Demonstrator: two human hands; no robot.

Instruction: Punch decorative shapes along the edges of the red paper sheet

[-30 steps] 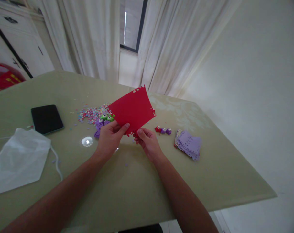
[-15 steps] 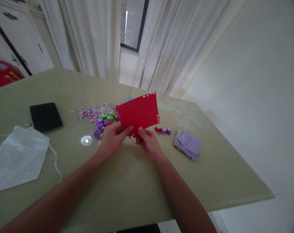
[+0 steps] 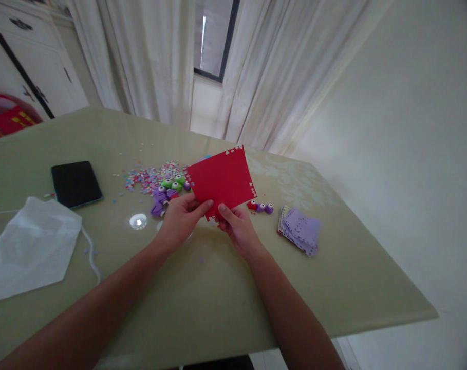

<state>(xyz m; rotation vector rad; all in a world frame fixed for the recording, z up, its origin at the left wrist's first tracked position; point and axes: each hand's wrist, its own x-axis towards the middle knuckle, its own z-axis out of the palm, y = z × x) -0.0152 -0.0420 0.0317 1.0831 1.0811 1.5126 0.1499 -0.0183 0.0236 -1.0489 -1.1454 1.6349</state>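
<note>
A sheet of red paper is held up over the table, tilted, with small heart-shaped holes punched along its edges. My left hand pinches its lower left part between thumb and fingers. At the bottom edge my right hand grips it with the thumb on top. Behind the left hand lie purple and green craft punches with eye-like knobs. Just right of the paper sits a short row of red and purple punches. The paper hides part of what lies behind it.
Colourful paper confetti is scattered beyond the punches. A stack of punched purple paper lies at the right. On the left are a black tablet and a white bag-like item with a cord. The table edge runs along the right front.
The red paper has turned slightly clockwise in my hands. Both hands keep their hold, and the view has shifted a little.
</note>
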